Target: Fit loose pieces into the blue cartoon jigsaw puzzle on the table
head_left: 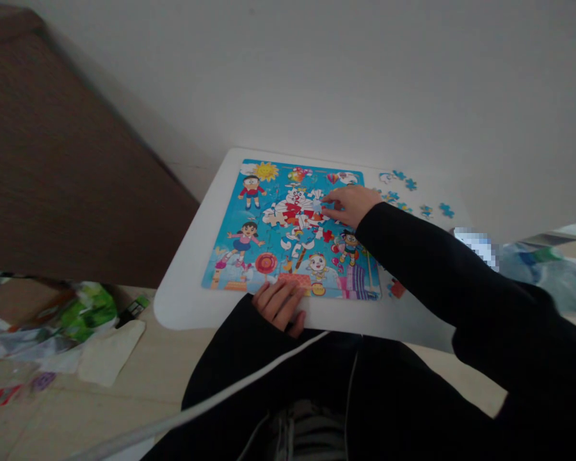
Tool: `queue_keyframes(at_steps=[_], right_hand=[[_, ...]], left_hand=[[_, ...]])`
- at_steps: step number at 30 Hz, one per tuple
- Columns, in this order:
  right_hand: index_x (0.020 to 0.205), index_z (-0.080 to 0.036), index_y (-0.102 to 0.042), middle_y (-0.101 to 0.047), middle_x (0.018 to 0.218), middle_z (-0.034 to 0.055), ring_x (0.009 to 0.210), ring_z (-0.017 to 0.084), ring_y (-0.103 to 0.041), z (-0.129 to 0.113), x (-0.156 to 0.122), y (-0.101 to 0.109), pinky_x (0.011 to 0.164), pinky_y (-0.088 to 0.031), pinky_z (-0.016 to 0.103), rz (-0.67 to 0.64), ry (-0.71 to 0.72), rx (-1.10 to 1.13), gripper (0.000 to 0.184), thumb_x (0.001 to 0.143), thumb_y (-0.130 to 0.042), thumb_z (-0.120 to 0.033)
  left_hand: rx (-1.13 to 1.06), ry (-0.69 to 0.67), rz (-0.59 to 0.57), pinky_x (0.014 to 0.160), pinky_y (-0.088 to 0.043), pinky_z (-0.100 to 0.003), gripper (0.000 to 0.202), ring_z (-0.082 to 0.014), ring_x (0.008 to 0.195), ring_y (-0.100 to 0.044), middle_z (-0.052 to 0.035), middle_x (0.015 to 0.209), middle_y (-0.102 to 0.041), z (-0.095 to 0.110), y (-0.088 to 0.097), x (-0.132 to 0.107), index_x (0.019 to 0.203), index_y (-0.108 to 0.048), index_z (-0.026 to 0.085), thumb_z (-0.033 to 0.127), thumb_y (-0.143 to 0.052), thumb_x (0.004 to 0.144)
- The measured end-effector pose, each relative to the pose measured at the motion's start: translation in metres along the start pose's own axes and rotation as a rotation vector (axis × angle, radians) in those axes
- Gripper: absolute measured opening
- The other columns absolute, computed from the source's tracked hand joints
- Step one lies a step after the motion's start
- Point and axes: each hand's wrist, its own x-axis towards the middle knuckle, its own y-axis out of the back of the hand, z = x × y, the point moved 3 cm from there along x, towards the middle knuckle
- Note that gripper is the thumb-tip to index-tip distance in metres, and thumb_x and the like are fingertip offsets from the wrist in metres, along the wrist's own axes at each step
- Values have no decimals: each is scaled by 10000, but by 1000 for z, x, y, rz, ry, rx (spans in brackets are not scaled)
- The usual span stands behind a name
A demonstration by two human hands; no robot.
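Note:
A cartoon jigsaw puzzle with a blue background lies on a small white table. Its outer part is joined, while several loose white and red puzzle pieces are heaped over the middle. My right hand reaches in from the right, thumb and fingers pinched around a small pale puzzle piece above the centre-right of the picture. Part of the piece is hidden by the fingers. My left hand rests on the puzzle's lower edge, fingers stretched out and holding nothing.
More loose puzzle pieces are scattered on the table to the right. A white cable crosses in front of my lap. A brown wooden panel stands at left, with bags and packaging on the floor. Plastic bags lie at right.

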Motion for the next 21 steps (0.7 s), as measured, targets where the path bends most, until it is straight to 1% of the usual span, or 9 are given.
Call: queue_keyframes(at_steps=[3, 5, 8, 11, 13, 16, 18, 21], right_hand=[[1128, -239, -645, -685, 1049, 68, 963, 246, -609, -12, 12, -1, 792, -467, 379, -35, -55, -29, 358, 832, -557, -421], [1117, -251, -642, -685, 1045, 59, 969, 251, -607, -14, 18, -4, 800, -465, 392, -44, -95, -1, 351, 813, -584, -417], [1070, -256, -649, -700, 969, 24, 922, 225, -622, -9, 26, -8, 797, -472, 368, -36, -141, 105, 350, 749, -650, -396], [1047, -223, -649, -709, 903, 12, 871, 192, -639, -2, 33, -12, 796, -485, 328, -39, -193, 226, 388, 681, -707, -340], [1049, -196, -648, -712, 887, 20, 853, 183, -646, 1, 37, -13, 784, -494, 313, -67, -231, 294, 418, 656, -726, -315], [1024, -163, -664, -712, 875, 36, 809, 180, -653, -1, 40, -12, 740, -508, 300, -116, -260, 340, 422, 630, -747, -291], [992, -149, -680, -711, 863, 42, 786, 179, -654, -4, 41, -9, 723, -513, 291, -126, -267, 326, 399, 621, -754, -278], [951, -135, -700, -708, 833, 45, 756, 173, -650, -4, 41, -5, 710, -512, 279, -117, -276, 310, 354, 621, -754, -250]], left_hand=[[5, -5, 11, 949, -412, -412, 278, -224, 1053, -573, -90, 1073, -645, 0, 0, -1, 1100, -594, 150, 249, -507, 855], [6, -20, 27, 946, -409, -418, 284, -230, 1065, -568, -97, 1080, -642, 0, 1, -3, 1103, -591, 151, 245, -518, 845], [8, -39, 23, 960, -397, -412, 289, -225, 1069, -564, -85, 1084, -642, 0, 3, -7, 1097, -595, 166, 258, -543, 828], [20, -47, 16, 977, -383, -391, 288, -208, 1057, -566, -67, 1088, -643, 1, 4, -10, 1088, -600, 182, 268, -547, 818], [28, -46, 69, 971, -380, -385, 263, -199, 1029, -576, -60, 1061, -653, 1, 5, -12, 1060, -608, 189, 274, -522, 826], [43, -27, 208, 941, -387, -387, 235, -195, 967, -594, -53, 972, -674, -3, 9, -15, 1001, -620, 192, 278, -470, 842], [80, -79, 209, 935, -383, -383, 240, -195, 949, -599, -54, 951, -677, -7, 12, -16, 1002, -622, 184, 274, -490, 823], [157, -197, 147, 955, -363, -374, 288, -195, 947, -602, -61, 970, -675, -14, 17, -19, 1036, -619, 170, 281, -541, 783]])
